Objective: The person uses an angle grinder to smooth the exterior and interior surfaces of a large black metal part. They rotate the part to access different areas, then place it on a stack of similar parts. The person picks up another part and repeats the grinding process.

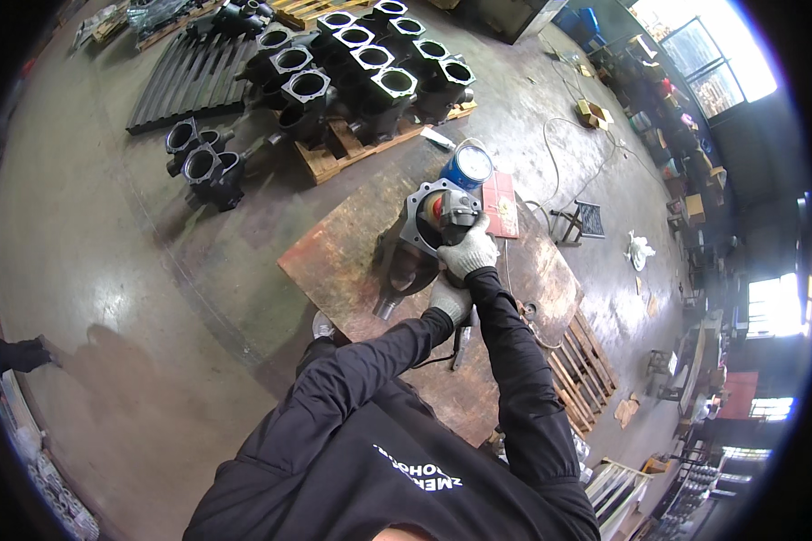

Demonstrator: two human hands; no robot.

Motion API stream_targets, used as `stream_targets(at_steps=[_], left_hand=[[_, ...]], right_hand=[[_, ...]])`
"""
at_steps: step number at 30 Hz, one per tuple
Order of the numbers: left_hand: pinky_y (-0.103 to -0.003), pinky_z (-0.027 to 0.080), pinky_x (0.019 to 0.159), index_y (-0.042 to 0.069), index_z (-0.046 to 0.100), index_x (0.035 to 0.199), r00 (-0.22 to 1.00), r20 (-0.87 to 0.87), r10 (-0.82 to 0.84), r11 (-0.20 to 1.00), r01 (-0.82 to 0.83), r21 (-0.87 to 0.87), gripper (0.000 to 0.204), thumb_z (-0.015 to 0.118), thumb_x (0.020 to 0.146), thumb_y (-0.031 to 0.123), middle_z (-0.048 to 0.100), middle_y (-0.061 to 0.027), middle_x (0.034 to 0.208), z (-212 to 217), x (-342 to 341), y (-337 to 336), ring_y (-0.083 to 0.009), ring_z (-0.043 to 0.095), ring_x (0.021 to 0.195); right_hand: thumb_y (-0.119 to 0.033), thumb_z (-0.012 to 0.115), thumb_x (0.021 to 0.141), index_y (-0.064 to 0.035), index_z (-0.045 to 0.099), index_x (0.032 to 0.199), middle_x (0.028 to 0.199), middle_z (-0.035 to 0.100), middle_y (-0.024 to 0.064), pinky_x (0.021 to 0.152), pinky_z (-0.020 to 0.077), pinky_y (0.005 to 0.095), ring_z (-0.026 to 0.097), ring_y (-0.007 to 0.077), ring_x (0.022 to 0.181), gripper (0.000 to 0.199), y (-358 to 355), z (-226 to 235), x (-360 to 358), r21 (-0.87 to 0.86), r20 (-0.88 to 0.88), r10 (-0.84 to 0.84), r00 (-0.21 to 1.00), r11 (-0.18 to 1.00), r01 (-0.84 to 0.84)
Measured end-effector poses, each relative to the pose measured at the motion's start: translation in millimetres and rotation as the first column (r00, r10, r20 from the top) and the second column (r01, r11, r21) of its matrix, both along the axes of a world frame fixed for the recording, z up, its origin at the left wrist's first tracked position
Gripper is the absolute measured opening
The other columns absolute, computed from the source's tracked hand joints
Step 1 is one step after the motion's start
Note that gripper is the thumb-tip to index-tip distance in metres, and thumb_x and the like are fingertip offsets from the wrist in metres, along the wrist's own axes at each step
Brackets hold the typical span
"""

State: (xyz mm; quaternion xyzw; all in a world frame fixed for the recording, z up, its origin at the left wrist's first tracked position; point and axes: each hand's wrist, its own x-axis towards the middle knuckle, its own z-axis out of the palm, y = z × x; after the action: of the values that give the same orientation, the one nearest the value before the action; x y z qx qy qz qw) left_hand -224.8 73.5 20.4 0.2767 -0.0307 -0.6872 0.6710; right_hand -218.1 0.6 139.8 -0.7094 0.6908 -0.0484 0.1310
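Note:
A dark cast-metal housing (397, 261) with a bright flanged rim lies on the worn work table (334, 270). Both my hands wear pale knit gloves. My right hand (470, 250) is closed around the front of an angle grinder (461, 209), close behind its head. Lower down, my left hand (450, 300) is wrapped about the grinder's body, its fingers mostly hidden. The grinder's head sits at the round opening inside the flange; a reddish part shows beside it. Whether the disc touches the metal I cannot tell.
A blue-and-white can (469, 166) and a red flat box (500, 206) stand beyond the housing. Several similar castings (370, 63) crowd a wooden pallet (325, 162) ahead. Two more castings (206, 166) rest on the floor at left. A slatted pallet (579, 370) lies right of the table.

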Motion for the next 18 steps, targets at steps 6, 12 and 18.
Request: stream_targets(at_steps=[6, 12, 18], left_hand=[[-0.032, 0.046, 0.099, 0.006, 0.050, 0.128, 0.962, 0.243, -0.123, 0.992, 0.125, 0.007, 0.039, 0.061, 0.093, 0.018, 0.064, -0.0088, 0.126, 13, 10, -3, -0.0201, 0.061, 0.114], [-0.033, 0.046, 0.099, 0.004, 0.053, 0.127, 0.996, 0.078, -0.037, 0.999, 0.034, 0.033, 0.039, 0.063, 0.092, 0.019, 0.066, -0.0092, 0.123, -4, -5, -8, -0.0207, 0.062, 0.112], [-0.034, 0.046, 0.099, 0.003, 0.051, 0.128, 0.980, 0.057, -0.189, 0.979, 0.184, 0.089, 0.039, 0.060, 0.093, 0.017, 0.065, -0.0107, 0.125, -27, 7, -17, -0.0226, 0.062, 0.114]], right_hand=[[-0.033, 0.081, 0.060, 0.0090, 0.024, 0.143, 0.109, 0.066, 0.0273, 0.089, 0.0536, 0.0447, 0.066, 0.0426, 0.102, 0.109, -5, -5, -1, -0.058, -0.005, 0.012, 1.000, 0.998, -0.012], [-0.034, 0.081, 0.064, 0.0088, 0.020, 0.144, 0.117, 0.062, 0.0295, 0.099, 0.0481, 0.0460, 0.061, 0.0426, 0.114, 0.109, -10, -9, -5, 0.186, 0.030, -0.043, 0.999, 0.982, 0.037], [-0.037, 0.079, 0.065, 0.0096, 0.017, 0.146, 0.122, 0.063, 0.0286, 0.103, 0.0444, 0.0418, 0.063, 0.0408, 0.114, 0.113, -17, -17, 9, 0.184, -0.028, -0.012, 1.000, 0.983, 0.017]])
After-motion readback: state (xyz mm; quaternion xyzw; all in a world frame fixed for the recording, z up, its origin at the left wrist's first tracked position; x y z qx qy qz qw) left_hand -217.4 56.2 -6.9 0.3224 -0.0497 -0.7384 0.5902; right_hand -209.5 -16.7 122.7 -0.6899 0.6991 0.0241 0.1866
